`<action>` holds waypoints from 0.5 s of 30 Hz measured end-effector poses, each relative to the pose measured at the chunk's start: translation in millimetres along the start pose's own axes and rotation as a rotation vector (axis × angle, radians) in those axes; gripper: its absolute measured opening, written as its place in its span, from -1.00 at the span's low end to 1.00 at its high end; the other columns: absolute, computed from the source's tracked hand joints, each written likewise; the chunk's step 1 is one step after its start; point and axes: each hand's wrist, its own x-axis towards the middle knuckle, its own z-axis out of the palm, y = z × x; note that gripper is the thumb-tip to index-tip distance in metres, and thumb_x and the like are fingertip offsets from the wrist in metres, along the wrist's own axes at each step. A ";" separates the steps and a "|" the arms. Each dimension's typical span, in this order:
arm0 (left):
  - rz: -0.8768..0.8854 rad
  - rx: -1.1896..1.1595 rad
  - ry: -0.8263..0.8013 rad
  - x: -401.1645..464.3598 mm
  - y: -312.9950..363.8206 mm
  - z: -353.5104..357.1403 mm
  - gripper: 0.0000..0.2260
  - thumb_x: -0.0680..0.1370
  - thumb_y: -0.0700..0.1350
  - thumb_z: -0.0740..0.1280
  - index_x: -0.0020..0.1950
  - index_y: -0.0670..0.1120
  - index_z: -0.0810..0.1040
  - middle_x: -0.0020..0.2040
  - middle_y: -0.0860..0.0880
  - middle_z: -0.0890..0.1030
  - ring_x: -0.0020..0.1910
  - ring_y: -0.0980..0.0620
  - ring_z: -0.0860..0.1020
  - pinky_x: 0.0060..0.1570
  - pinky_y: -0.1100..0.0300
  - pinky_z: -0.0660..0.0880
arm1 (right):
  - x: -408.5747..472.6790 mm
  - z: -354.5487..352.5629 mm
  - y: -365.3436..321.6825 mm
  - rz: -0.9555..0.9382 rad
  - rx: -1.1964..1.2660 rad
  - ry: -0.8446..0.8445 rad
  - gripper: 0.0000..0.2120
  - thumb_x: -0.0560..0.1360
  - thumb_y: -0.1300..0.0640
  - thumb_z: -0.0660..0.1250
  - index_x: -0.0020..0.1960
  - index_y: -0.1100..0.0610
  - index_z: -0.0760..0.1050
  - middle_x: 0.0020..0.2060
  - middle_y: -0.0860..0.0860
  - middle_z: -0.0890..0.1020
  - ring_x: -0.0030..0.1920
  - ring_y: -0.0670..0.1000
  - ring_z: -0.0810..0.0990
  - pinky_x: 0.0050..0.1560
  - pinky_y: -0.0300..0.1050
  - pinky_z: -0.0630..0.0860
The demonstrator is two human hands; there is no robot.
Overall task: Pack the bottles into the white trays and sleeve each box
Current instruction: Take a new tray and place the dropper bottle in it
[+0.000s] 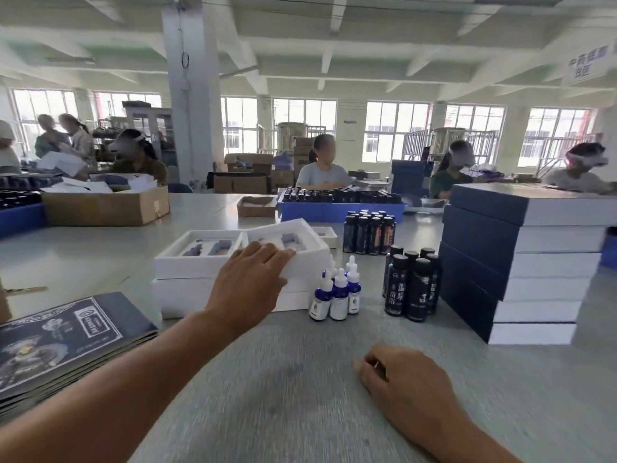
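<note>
1. Writing: white characters printed on the tall dark bottles (411,286) standing right of centre, too blurred to read. Ornate white print on the flat dark sleeves (63,339) stacked at the left edge of the grey table (287,389), likewise unreadable. Hanging sign (588,63) at upper right bearing blue characters, not legible.
2. Left hand (251,282): reached forward, palm down, fingers extended over the near edge of the tilted white tray (287,243), thumb against its front wall. Tray raised at its far side, resting on the stack of white trays (200,279).
3. Right hand (404,379): resting on the table near the body, fingers loosely curled, holding nothing. Hands well apart.
4. Tray contents: neighbouring top tray (200,248) with moulded recesses showing purplish lining; no bottle seen in either tray.
5. Small dropper bottles (337,292), blue with white caps, grouped upright just right of the tray stack.
6. Second cluster of tall dark bottles (369,232) further back, upright.
7. Blue crate (340,208) behind it, filled with dark-capped bottles.
8. Stack of sleeved dark-blue boxes (521,259) at the right, white ends visible.
9. Cardboard box (107,205) at far left holding white sheets.
</note>
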 end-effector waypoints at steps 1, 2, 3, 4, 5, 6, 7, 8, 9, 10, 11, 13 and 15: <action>0.038 -0.038 0.065 -13.3 6.1 -11.3 -0.50 0.45 -0.05 0.52 0.36 -0.03 0.51 0.17 -0.03 0.62 0.15 -0.04 0.53 0.09 -0.02 0.55 | 0.2 0.6 0.5 -0.003 -0.002 0.010 -0.72 0.59 -0.27 0.12 -0.03 -0.15 0.52 -0.23 -0.23 0.55 -0.21 -0.23 0.50 -0.10 -0.28 0.50; 0.086 -0.077 0.122 -30.3 12.3 -21.7 -0.51 0.43 -0.06 0.52 0.33 -0.02 0.52 0.12 -0.01 0.62 0.09 -0.02 0.52 0.00 0.00 0.57 | 0.7 1.3 0.9 -0.003 -0.001 0.016 -0.71 0.59 -0.26 0.13 -0.04 -0.13 0.53 -0.24 -0.22 0.55 -0.21 -0.23 0.51 -0.09 -0.24 0.52; 0.142 -0.105 0.157 -49.4 18.0 -31.1 -0.54 0.44 -0.04 0.49 0.32 -0.01 0.50 0.11 0.02 0.59 0.06 0.00 0.50 -0.04 0.03 0.56 | 1.7 2.0 0.9 0.001 0.001 0.017 -0.70 0.59 -0.26 0.13 -0.03 -0.12 0.53 -0.23 -0.21 0.57 -0.21 -0.22 0.51 -0.08 -0.20 0.53; 0.197 -0.116 0.174 -69.5 22.9 -39.3 -0.59 0.49 -0.01 0.42 0.32 0.00 0.49 0.10 0.05 0.57 0.05 0.02 0.49 -0.05 0.05 0.55 | 2.5 2.7 1.0 0.008 -0.002 0.014 -0.70 0.59 -0.26 0.13 -0.01 -0.11 0.54 -0.21 -0.20 0.58 -0.20 -0.21 0.51 -0.07 -0.17 0.54; 0.241 -0.122 0.172 -89.6 27.0 -46.7 -0.63 0.52 0.02 0.36 0.32 0.01 0.49 0.10 0.08 0.56 0.04 0.03 0.50 -0.06 0.07 0.53 | 3.4 3.2 1.2 0.015 -0.011 0.009 -0.69 0.58 -0.27 0.13 0.00 -0.11 0.53 -0.19 -0.19 0.59 -0.19 -0.20 0.52 -0.07 -0.15 0.55; 0.275 -0.135 0.164 -107.4 30.8 -53.4 -0.64 0.52 0.04 0.31 0.31 0.02 0.50 0.08 0.08 0.57 0.02 0.03 0.52 -0.08 0.07 0.54 | 4.1 3.8 1.4 0.020 -0.021 0.004 -0.69 0.58 -0.27 0.13 0.00 -0.11 0.53 -0.17 -0.18 0.60 -0.18 -0.19 0.52 -0.07 -0.14 0.54; 0.304 -0.144 0.150 -122.2 33.9 -59.0 -0.64 0.51 0.05 0.29 0.29 0.02 0.52 0.05 0.08 0.60 -0.01 0.03 0.54 -0.12 0.08 0.55 | 4.4 4.4 2.0 0.019 -0.032 0.005 -0.69 0.58 -0.27 0.13 0.01 -0.11 0.53 -0.16 -0.17 0.60 -0.17 -0.18 0.52 -0.08 -0.15 0.53; 0.331 -0.146 0.131 -133.4 36.2 -62.9 -0.65 0.51 0.04 0.29 0.27 0.02 0.55 0.00 0.07 0.63 -0.04 0.04 0.58 -0.15 0.09 0.58 | 4.2 5.0 2.4 0.015 -0.039 0.010 -0.69 0.58 -0.28 0.13 0.01 -0.11 0.53 -0.17 -0.17 0.60 -0.17 -0.18 0.52 -0.11 -0.17 0.51; 0.354 -0.148 0.101 -141.7 38.0 -65.8 -0.66 0.50 0.04 0.29 0.24 0.01 0.61 -0.04 0.06 0.66 -0.09 0.04 0.61 -0.18 0.12 0.60 | 3.8 5.5 2.6 0.010 -0.044 0.016 -0.69 0.58 -0.28 0.13 0.00 -0.11 0.53 -0.18 -0.18 0.59 -0.18 -0.20 0.50 -0.16 -0.21 0.46; 0.369 -0.154 0.067 -147.5 39.3 -67.5 -0.67 0.49 0.04 0.29 0.19 0.00 0.67 -0.08 0.06 0.67 -0.15 0.05 0.64 -0.20 0.14 0.62 | 3.1 5.4 2.2 0.006 -0.048 0.022 -0.69 0.58 -0.28 0.14 0.00 -0.12 0.53 -0.19 -0.19 0.58 -0.20 -0.22 0.49 -0.21 -0.25 0.41; 0.377 -0.159 0.039 -151.4 40.4 -68.1 -0.68 0.48 0.03 0.28 0.14 0.00 0.71 -0.12 0.06 0.67 -0.19 0.07 0.64 -0.22 0.17 0.62 | 2.5 4.9 1.3 0.005 -0.052 0.028 -0.69 0.58 -0.29 0.14 -0.01 -0.12 0.53 -0.21 -0.20 0.56 -0.22 -0.23 0.48 -0.25 -0.29 0.35; 0.385 -0.167 0.018 -156.4 41.9 -65.9 -0.70 0.47 0.02 0.29 0.09 0.00 0.73 -0.15 0.07 0.67 -0.23 0.09 0.64 -0.22 0.23 0.60 | 1.7 3.6 0.0 0.000 -0.055 0.035 -0.71 0.58 -0.28 0.16 -0.01 -0.13 0.54 -0.23 -0.22 0.55 -0.24 -0.25 0.47 -0.29 -0.33 0.30; 0.373 -0.200 0.023 -159.8 41.8 -62.3 -0.71 0.45 0.01 0.32 0.09 0.01 0.73 -0.15 0.07 0.66 -0.21 0.09 0.63 -0.22 0.23 0.59 | 1.6 2.5 -0.4 -0.009 -0.057 0.021 -0.74 0.58 -0.26 0.18 -0.01 -0.14 0.53 -0.20 -0.22 0.57 -0.21 -0.24 0.49 -0.24 -0.32 0.36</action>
